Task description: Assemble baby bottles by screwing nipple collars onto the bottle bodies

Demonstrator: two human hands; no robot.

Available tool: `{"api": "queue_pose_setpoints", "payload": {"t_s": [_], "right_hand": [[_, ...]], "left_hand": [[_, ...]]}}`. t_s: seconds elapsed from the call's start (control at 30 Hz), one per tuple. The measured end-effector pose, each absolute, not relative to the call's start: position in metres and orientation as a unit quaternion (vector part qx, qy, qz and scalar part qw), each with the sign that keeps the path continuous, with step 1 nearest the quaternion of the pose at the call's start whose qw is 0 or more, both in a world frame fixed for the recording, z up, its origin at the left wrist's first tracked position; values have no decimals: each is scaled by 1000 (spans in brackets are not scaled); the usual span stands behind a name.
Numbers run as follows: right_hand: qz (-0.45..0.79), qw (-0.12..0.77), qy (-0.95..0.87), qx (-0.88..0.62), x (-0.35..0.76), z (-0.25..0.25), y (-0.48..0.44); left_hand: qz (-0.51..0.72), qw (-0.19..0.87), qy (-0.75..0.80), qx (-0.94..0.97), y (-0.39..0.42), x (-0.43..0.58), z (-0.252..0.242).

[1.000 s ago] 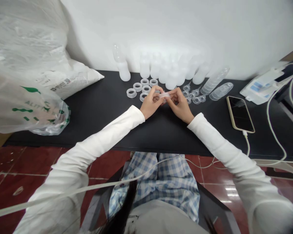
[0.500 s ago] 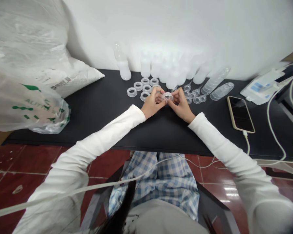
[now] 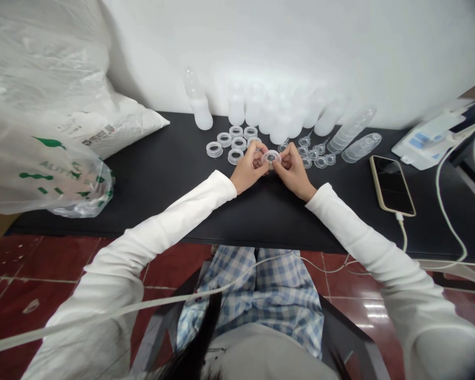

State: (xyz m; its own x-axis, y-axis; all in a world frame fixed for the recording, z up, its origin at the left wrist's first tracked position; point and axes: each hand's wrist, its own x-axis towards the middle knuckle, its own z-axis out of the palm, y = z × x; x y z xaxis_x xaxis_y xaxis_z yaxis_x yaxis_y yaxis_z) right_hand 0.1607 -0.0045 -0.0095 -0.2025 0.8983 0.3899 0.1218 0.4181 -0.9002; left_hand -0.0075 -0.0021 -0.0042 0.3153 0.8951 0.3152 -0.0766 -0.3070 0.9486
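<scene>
Between my two hands I hold a clear plastic bottle collar ring, just above the black table. My left hand pinches its left side, and my right hand grips its right side. Something clear shows inside the ring, but its shape is too small to make out. Several loose collar rings lie to the left, beyond my left hand. Clear nipple-like pieces with thin stems lie to the right of my right hand.
White bottles stand in a group by the wall; one with a clear cap stands apart. Stacked clear caps lie right. A phone with a cable rests nearby. Plastic bags fill the left side.
The collar ring has tilted slightly in my fingers, so more of its opening faces me. Both hands stay in nearly the same place.
</scene>
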Motion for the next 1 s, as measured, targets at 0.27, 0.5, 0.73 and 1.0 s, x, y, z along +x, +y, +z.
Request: {"api": "queue_pose_setpoints", "payload": {"t_s": [0.27, 0.5, 0.73, 1.0], "right_hand": [[430, 524, -646, -352, 158, -2, -7], [436, 521, -642, -357, 157, -1, -11], [451, 515, -636, -357, 157, 1, -12], [443, 507, -641, -368, 157, 6, -15]], "left_hand": [[505, 487, 306, 644, 0, -8, -6], [500, 452, 313, 669, -3, -9, -3], [484, 422, 335, 689, -5, -10, 0], [483, 460, 333, 667, -7, -9, 0]]}}
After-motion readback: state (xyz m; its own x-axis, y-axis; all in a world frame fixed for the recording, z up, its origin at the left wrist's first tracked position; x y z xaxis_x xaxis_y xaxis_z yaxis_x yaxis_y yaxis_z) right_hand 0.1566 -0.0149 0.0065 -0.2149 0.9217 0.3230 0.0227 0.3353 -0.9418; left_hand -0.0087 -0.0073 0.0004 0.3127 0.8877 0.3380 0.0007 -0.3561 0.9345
